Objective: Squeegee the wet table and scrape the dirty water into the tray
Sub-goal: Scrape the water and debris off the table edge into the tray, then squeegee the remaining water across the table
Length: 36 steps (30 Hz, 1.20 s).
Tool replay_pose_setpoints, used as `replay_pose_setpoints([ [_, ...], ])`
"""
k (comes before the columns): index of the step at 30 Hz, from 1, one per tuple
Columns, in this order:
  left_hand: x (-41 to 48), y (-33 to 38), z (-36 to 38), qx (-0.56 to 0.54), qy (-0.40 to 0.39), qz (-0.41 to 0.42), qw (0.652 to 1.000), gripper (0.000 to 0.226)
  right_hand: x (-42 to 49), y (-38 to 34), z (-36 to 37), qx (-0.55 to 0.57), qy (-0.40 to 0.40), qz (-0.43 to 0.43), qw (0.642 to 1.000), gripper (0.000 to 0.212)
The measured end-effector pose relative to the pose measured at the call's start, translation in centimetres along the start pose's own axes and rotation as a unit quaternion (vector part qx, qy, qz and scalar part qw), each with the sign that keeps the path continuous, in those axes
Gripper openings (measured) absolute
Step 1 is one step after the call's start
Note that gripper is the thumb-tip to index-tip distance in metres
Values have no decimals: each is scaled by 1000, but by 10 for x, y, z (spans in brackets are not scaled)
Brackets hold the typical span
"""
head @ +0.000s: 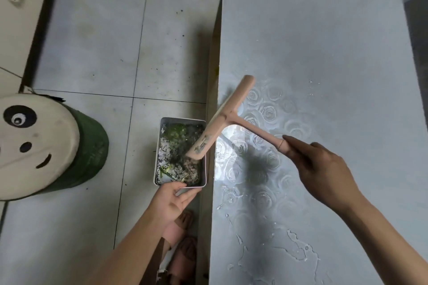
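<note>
The squeegee [228,115] is pale pink, its blade end smeared grey. The tabletop [324,41] is pale blue-grey, with a faint rose pattern toward its left edge. The white tray [157,157] holds black, green and whitish muck. The stool [39,143] has a cream top with a black panda face, and green sides. The floor [97,37] is grey tile with dark specks.

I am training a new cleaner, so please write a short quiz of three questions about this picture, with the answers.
1. True or false: the left hand holds the tray at its near edge.
2. Where is the dirty lower end of the squeegee blade? A: above the tray. B: inside the left hand. C: under the tray.
3. Fill in: the right hand grips the squeegee by its ____.

Key: 1 true; 2 A; 3 handle.
</note>
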State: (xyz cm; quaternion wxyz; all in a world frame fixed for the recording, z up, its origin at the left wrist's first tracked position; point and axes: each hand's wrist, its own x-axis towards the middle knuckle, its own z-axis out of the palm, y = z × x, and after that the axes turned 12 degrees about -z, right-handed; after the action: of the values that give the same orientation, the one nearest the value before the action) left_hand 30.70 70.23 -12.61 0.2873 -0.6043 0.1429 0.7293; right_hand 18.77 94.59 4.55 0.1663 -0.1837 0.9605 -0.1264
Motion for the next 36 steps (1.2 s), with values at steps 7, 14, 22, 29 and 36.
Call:
replay_pose_setpoints([
  [7,-72,21,-39,38,25,40,998,23,-19,-46,-6,93,-64,83,990,37],
  [14,-161,47,-91,63,26,47,997,14,-30,-119,-23,205,-81,72,973,37],
  [22,-276,109,-169,81,22,97,992,18,-10,-250,-39,273,-44,-19,961,30],
  [29,-330,203,-251,82,46,119,988,16,32,-380,-29,330,-38,-49,942,21],
  [36,-358,301,-311,97,82,135,983,21,80,-488,0,377,-62,-6,924,11],
])
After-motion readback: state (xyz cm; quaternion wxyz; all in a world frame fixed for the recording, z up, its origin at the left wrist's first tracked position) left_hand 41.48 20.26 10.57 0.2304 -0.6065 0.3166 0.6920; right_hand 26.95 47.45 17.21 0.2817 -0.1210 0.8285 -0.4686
